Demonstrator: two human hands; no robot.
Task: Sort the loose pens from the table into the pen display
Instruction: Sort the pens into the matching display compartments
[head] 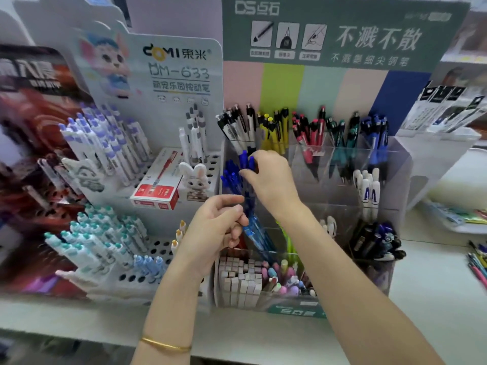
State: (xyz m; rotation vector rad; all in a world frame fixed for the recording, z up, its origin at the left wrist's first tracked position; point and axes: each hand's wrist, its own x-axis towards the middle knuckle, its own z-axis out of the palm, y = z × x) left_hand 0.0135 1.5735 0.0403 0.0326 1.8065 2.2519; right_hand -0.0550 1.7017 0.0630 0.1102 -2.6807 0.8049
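A clear acrylic pen display [395, 164] with stepped compartments stands in the middle of the table. Its back row holds black-and-white, yellow, red, teal and blue pens. My right hand [271, 180] pinches the tops of blue pens [245, 160] over the left compartment of the second row. More blue pens [232, 177] stand there. My left hand [213, 230] grips the lower ends of a bundle of blue pens [253, 230]. Loose pens [478, 262] lie at the table's right edge.
A white peg-hole display [168, 246] with purple, teal and light blue pens stands on the left, with a red box [155, 191] and a rabbit figure [196, 180] on it. In the front tray [290, 308] sit beige-capped and pastel pens. Another white display [434, 151] is at the right.
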